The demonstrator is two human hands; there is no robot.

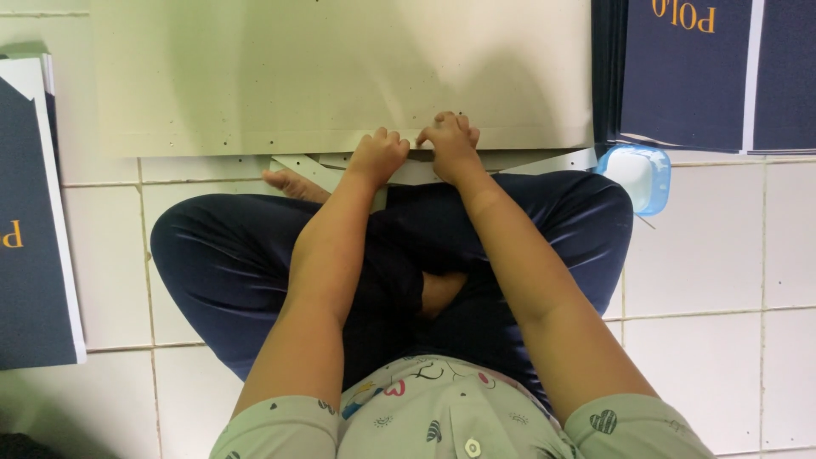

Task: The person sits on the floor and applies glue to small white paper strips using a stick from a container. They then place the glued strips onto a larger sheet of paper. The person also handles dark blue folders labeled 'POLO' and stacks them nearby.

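Stacked dark navy printed sheets (688, 72) with white margins and gold lettering at upper right, cut off by the frame; another navy stack (34, 221) at the left edge. Small blue-rimmed container (639, 174) beside the right knee. Large cream cardboard sheet (340, 72) flat on the tiled floor (705, 255) ahead, long axis running left to right. Left hand (378, 157) and right hand (450, 144) curled, pinching its near edge (fingertips hidden underneath). Paler strips (306, 170) beneath, hard to make out.
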